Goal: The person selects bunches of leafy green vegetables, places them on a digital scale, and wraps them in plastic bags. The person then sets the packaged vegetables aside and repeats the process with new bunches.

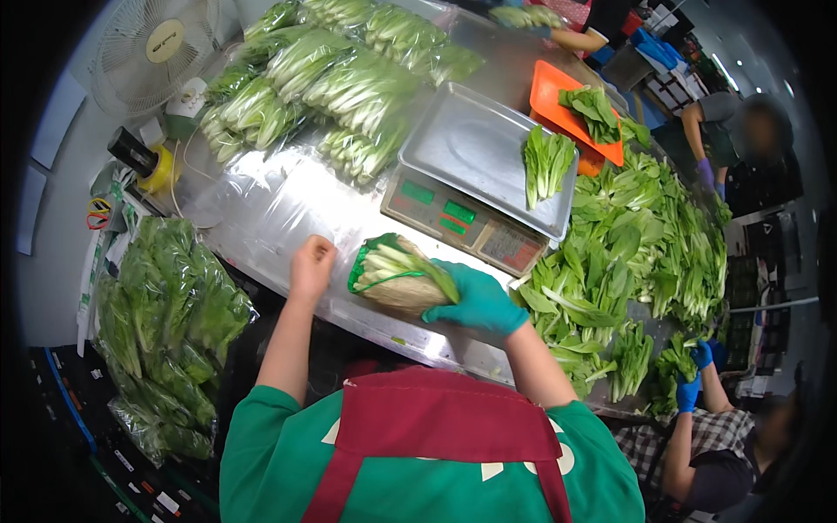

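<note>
My right hand (480, 297), in a green glove, grips a bundle of leafy greens (386, 265) low over the steel table (261, 176). Pale stems face left, and a tan wrap with green edging surrounds part of the bundle. Left of it is my bare left hand (312, 265), fingers curled in, with no object visible in them. Clear plastic film (261, 202) lies on the table beyond that hand. Just past the bundle stands a digital scale (464, 225); its steel pan (458, 144) carries a small bunch of greens (547, 167) at the right.
Bagged greens (346, 78) are piled at the back, and more bagged greens (170, 314) stand at left. A fan (163, 42) and tape roll (159, 170) occupy the left edge. Right of the scale are an orange basket (546, 91) and loose greens (608, 242). Several co-workers stand around the table.
</note>
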Tool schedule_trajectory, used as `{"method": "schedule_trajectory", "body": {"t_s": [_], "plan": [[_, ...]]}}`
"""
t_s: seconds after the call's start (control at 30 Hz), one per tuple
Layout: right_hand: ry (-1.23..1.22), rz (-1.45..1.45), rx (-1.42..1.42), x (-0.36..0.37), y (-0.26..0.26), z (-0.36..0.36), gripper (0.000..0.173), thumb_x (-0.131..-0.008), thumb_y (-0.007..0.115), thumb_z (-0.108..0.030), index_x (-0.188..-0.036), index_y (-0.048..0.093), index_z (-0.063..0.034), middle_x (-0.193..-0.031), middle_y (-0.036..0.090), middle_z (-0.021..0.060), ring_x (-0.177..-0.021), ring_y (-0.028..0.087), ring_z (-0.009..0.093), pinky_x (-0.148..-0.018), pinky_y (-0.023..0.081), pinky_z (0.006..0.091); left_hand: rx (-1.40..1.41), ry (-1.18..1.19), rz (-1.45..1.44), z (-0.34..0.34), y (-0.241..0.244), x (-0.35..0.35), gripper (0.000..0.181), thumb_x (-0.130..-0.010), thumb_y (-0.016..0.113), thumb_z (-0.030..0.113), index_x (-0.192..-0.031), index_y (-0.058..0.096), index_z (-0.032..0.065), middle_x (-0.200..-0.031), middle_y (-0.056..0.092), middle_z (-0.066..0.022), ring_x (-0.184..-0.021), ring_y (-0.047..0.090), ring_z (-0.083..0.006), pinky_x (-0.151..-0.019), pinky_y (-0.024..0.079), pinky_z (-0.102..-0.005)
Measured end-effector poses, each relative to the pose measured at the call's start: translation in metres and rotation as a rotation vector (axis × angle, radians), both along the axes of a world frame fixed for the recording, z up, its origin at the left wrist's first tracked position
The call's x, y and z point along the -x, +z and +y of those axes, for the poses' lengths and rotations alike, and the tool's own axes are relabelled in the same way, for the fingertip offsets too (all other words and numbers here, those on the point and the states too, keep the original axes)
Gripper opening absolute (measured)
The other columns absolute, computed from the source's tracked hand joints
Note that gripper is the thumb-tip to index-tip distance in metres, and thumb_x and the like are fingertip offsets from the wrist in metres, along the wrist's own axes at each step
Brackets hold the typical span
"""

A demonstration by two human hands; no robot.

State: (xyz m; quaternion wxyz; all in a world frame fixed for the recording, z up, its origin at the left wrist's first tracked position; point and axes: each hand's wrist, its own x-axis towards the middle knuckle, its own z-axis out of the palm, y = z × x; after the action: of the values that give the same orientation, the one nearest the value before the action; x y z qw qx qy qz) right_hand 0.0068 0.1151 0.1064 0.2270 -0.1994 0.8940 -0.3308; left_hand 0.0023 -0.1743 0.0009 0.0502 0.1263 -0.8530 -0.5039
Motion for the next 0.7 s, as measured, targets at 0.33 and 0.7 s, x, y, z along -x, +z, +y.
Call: {"method": "schedule_trajectory", "body": {"t_s": [0.33,0.7], "plan": [[-0.127,-0.245,0.008,-0.01,-0.006,0.008,0.07,-0.061,0.072,-0.045,-0.119,0.05,-0.011,-0.105,0.059,0.0164,-0.098,0.056,0.031,-0.084,0.043,0.0352,-0.164,0.045,0.001,0.03,-0.019,-0.007,0.009,-0.072,0.064,0.006,-0.08,0.065,0.0034,-0.072,0.061,-0.0094,-0.065,0.058,-0.0153,-0.061,0.045,-0.0263],[0.071,0.471,-0.359,-0.008,-0.028,-0.024,0.075,-0.067,0.065,-0.046,-0.121,0.042,0.0022,-0.082,0.054,0.0109,-0.071,0.057,0.024,-0.057,0.048,0.0361,0.019,-0.118,0.261,0.057,0.07,-0.001,0.02,-0.077,0.061,0.007,-0.096,0.065,0.0036,-0.065,0.056,-0.0055,-0.053,0.048,-0.0114,-0.052,0.04,-0.0244]]}}
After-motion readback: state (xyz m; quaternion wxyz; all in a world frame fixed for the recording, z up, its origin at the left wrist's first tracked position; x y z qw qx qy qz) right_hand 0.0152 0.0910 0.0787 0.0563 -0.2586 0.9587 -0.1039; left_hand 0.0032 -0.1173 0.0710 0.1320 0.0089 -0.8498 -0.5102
